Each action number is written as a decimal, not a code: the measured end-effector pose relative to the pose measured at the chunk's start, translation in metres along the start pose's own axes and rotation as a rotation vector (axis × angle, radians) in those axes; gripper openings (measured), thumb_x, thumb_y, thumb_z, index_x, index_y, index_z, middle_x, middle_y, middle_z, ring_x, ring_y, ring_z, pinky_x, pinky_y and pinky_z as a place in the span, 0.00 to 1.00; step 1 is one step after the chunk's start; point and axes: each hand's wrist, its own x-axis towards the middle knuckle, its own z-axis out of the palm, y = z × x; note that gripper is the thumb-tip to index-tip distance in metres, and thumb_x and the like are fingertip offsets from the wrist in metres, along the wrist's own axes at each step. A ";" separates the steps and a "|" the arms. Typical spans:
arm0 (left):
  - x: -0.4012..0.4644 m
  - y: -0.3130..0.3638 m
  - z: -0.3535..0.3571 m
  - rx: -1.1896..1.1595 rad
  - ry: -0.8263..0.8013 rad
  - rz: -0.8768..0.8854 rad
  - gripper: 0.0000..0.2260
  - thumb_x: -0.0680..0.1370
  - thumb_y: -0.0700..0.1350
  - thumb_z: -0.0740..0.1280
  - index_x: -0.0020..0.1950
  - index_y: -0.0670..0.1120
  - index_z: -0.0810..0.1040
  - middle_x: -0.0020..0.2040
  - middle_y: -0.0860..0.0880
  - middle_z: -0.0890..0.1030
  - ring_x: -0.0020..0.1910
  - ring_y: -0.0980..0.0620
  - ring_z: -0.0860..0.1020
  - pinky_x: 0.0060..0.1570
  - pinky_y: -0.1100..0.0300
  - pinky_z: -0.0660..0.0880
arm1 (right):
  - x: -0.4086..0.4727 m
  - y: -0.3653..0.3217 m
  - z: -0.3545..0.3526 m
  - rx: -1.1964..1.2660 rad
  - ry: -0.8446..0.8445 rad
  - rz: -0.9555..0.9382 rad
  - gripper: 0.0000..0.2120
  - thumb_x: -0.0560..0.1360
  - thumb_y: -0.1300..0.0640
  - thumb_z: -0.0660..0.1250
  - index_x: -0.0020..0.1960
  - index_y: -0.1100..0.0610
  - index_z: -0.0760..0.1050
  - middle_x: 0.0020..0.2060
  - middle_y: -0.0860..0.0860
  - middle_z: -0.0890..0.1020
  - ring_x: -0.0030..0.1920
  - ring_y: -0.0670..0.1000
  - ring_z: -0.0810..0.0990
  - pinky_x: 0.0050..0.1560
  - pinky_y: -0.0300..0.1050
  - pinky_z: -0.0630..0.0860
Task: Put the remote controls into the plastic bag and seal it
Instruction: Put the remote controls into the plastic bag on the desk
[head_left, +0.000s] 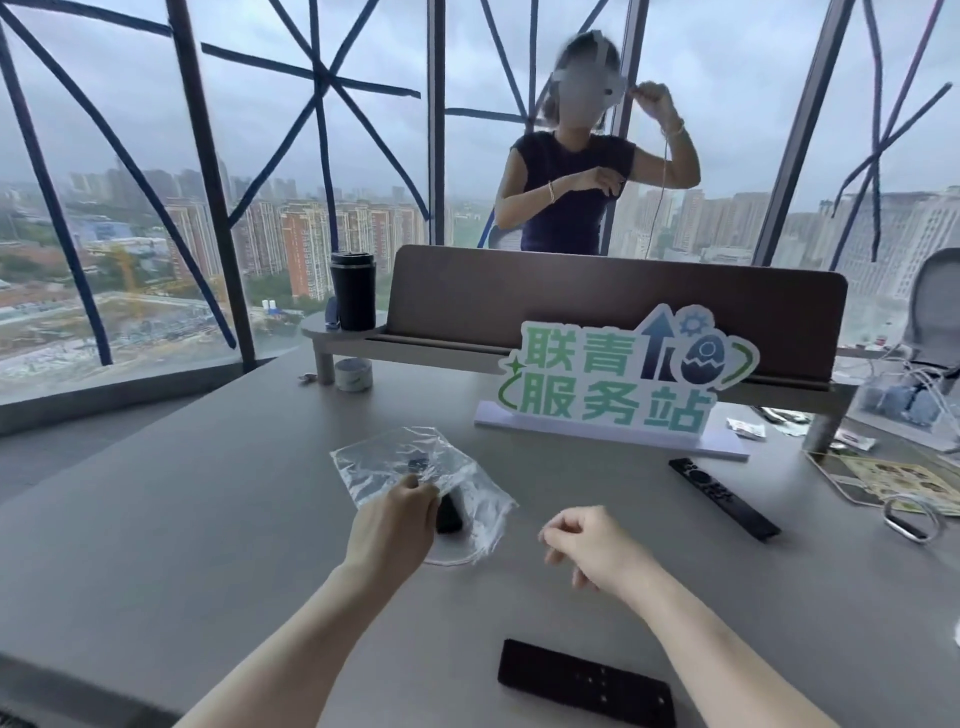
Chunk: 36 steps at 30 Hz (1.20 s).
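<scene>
A clear plastic bag (395, 457) lies on the grey table (208, 493) ahead of me. My left hand (392, 525) pinches the bag's near edge. One black remote (450, 512) lies inside the bag, its near end by my left fingers. My right hand (587, 545) hovers to the right of the bag, fingers loosely curled with nothing in them. A second black remote (586, 683) lies on the table close to me, between my forearms. A third, long slim black remote (723, 498) lies further right, in front of the sign.
A green and white sign (618, 384) stands behind the bag. A raised shelf (571, 306) with a black tumbler (353, 291) runs across the back. A person stands beyond it at the window. Papers, cables and a wristband (909, 519) clutter the right side.
</scene>
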 end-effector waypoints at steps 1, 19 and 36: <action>-0.001 0.001 0.002 0.008 -0.007 -0.002 0.09 0.77 0.45 0.59 0.45 0.46 0.77 0.46 0.45 0.78 0.42 0.38 0.79 0.32 0.54 0.68 | -0.008 0.006 -0.010 -0.140 -0.046 0.005 0.10 0.77 0.53 0.65 0.48 0.57 0.82 0.37 0.48 0.85 0.26 0.48 0.74 0.30 0.38 0.72; -0.022 0.045 0.027 -0.223 -0.063 -0.104 0.07 0.76 0.47 0.55 0.40 0.50 0.70 0.37 0.49 0.78 0.36 0.44 0.74 0.36 0.50 0.73 | -0.074 0.061 -0.034 -0.084 -0.232 -0.001 0.11 0.76 0.48 0.66 0.48 0.56 0.73 0.32 0.50 0.82 0.22 0.51 0.71 0.23 0.39 0.67; -0.013 0.038 0.025 -0.266 -0.026 -0.140 0.11 0.78 0.52 0.57 0.51 0.56 0.79 0.48 0.51 0.83 0.47 0.45 0.79 0.43 0.53 0.76 | 0.025 0.068 -0.018 0.256 0.344 0.160 0.11 0.77 0.59 0.63 0.40 0.53 0.82 0.39 0.50 0.86 0.26 0.50 0.77 0.25 0.39 0.69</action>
